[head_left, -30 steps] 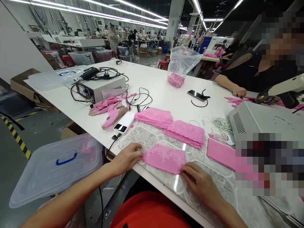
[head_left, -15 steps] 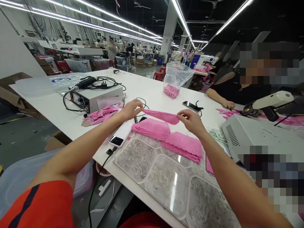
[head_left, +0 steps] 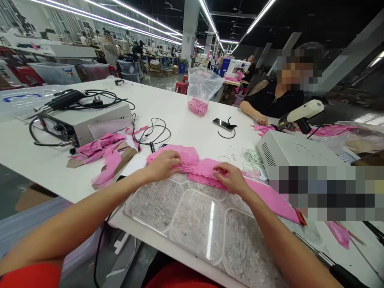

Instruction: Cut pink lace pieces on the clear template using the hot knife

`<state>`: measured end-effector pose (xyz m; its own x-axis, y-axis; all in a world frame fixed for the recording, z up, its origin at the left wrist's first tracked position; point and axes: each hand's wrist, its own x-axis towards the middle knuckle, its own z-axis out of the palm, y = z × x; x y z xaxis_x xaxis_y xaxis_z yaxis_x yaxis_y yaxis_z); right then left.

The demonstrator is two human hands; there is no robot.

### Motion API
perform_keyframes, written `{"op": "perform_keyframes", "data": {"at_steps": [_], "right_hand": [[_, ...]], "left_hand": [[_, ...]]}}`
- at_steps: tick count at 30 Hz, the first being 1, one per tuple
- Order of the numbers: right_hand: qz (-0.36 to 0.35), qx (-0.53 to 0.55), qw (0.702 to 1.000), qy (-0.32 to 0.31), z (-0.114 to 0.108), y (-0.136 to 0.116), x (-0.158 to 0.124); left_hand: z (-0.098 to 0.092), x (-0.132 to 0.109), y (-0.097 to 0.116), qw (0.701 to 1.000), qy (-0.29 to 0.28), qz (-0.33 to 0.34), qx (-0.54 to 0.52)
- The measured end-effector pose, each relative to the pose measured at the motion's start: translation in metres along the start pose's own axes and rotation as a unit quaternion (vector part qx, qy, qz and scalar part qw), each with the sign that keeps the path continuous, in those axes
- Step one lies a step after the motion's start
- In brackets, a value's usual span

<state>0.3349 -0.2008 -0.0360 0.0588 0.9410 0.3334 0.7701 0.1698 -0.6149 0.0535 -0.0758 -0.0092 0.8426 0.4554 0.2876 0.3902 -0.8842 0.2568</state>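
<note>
Two stacks of flat pink lace fabric [head_left: 188, 156] are laid at frame centre; what is outstanding is not shown. Left hand [head_left: 163, 165] and right hand [head_left: 233, 178] are placed at them; grip closure cannot be told.

Left hand [head_left: 163, 165], right hand [head_left: 233, 178] at pink stacks [head_left: 188, 155]

We see soft, matt cloth in the pink stacks [head_left: 188, 156], their layered edges ruffled and rough. The marbled mat [head_left: 196, 224] looks smooth and glossy, streaked with reflected light. We find the tabletop [head_left: 150, 94] smooth, the bag [head_left: 205, 82] thin, crinkled clear plastic, and the grey box [head_left: 300, 148] like painted metal.
</note>
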Motion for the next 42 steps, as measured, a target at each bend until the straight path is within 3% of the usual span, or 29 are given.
{"op": "perform_keyframes", "data": {"at_steps": [3,7,16,23,27,34,39,42], "right_hand": [[-0.002,-0.022,1.000,-0.019,-0.005,0.009,-0.016],[-0.008,-0.034,0.999,-0.027,-0.001,0.016,-0.020],[-0.032,-0.022,0.999,0.002,0.000,0.022,-0.017],[-0.043,-0.085,0.991,0.096,0.003,0.025,-0.015],[-0.034,-0.133,0.984,0.109,-0.009,0.022,-0.036],[-0.096,-0.133,0.986,-0.001,0.000,-0.015,-0.108],[-0.187,-0.142,0.971,-0.043,0.007,-0.038,-0.134],[-0.183,-0.090,0.978,-0.047,0.003,-0.041,-0.130]], "left_hand": [[0.025,0.027,0.029,0.999,-0.034,0.032,0.003],[0.043,0.052,0.041,0.999,-0.045,0.026,0.013],[0.032,0.065,0.034,0.999,-0.040,0.000,-0.005],[0.025,0.068,0.041,1.000,0.013,0.026,-0.008],[0.021,0.048,0.045,0.997,0.014,0.070,-0.017],[0.022,-0.035,0.058,0.978,-0.062,0.192,0.052],[0.010,-0.067,0.066,0.972,-0.108,0.199,0.061],[0.004,-0.068,0.066,0.976,-0.117,0.174,0.060]]}}
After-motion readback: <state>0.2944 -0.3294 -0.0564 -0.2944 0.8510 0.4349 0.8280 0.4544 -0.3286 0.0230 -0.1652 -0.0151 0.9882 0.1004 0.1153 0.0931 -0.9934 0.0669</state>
